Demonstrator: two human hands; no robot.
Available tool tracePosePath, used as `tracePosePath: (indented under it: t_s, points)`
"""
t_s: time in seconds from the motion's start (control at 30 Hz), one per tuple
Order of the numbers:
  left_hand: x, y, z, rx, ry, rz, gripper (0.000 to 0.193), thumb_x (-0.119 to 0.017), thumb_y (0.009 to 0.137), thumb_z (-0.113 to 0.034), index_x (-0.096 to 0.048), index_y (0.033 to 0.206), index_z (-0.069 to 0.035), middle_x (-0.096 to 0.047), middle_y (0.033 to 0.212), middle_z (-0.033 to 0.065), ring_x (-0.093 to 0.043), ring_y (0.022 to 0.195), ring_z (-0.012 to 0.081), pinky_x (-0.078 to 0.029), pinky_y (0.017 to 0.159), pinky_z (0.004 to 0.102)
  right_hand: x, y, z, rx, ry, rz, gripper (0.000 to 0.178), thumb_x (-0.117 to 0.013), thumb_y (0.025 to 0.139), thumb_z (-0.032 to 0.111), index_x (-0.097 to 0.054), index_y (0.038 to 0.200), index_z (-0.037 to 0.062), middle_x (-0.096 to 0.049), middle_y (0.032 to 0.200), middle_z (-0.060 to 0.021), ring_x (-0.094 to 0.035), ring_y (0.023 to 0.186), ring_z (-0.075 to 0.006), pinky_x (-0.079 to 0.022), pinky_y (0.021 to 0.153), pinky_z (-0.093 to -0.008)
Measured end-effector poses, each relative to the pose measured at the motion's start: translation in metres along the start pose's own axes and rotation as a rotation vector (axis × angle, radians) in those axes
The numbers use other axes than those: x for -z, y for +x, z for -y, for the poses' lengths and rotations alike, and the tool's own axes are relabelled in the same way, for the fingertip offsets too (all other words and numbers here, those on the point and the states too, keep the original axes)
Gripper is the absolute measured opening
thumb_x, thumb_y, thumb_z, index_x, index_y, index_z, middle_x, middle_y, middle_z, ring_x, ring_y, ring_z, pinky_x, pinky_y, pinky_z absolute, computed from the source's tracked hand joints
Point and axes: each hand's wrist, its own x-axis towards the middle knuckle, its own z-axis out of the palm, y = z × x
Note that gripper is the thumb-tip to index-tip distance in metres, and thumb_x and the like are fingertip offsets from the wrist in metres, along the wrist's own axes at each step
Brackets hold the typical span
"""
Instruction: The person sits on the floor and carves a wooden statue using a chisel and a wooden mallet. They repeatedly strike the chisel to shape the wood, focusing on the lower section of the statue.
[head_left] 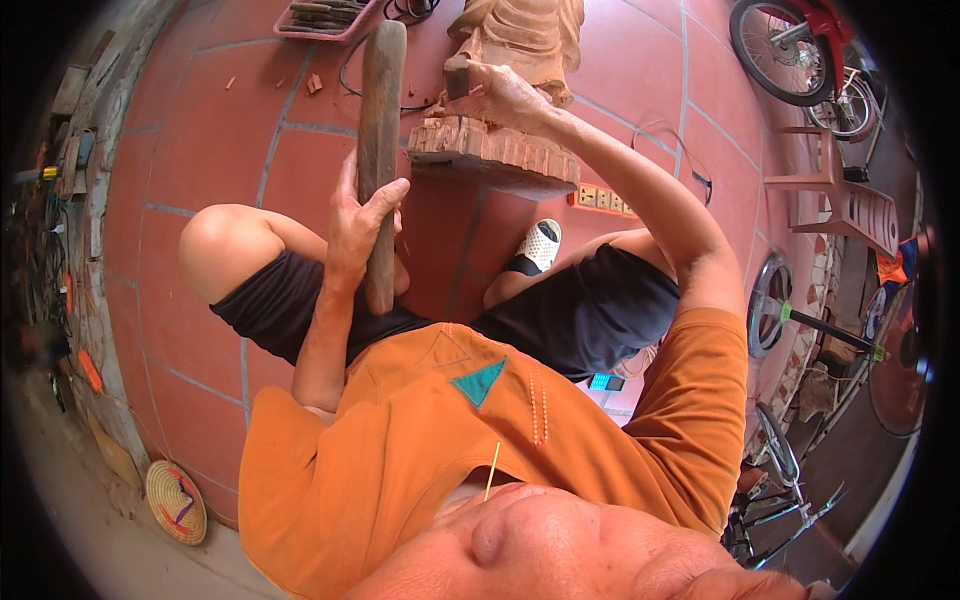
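The top edge crops the carved statue (525, 38) and the pink tray (316, 36). The right grip (505, 97) hides part of its dark tool (457, 77). Clutter (42, 315) along the left rim is blurred.

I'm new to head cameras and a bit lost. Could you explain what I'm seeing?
There is no machine here, just a person's bare hands. The one picture comes from a wide fisheye camera on their head, looking down, so straight edges bend near the rim. The left hand grips a long wooden club. The right hand holds a dark-ended tool, partly hidden, by a carved wooden figure. A pink tray and socket strip lie on red tiles.
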Motion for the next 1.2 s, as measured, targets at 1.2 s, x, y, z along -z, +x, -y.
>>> tracePosePath:
  t_s: [1.2]
  points:
    - [-0.005, -0.004, 0.003, 0.019, -0.01, 0.034, 0.067, -0.073, 0.09, -0.014, -0.039, 0.147, -0.003, -0.057, 0.074, 0.0014, -0.056, 0.052, 0.0091, -0.049, 0.049, 0.0226, -0.003, 0.022, -0.024, 0.255, -0.175, 0.061, 0.065, -0.08, 0.082, 0.021, -0.053, 0.141, 0.0161, -0.073, 0.092, -0.0133, -0.072, 0.077, -0.028, -0.056, 0.069, -0.0407]
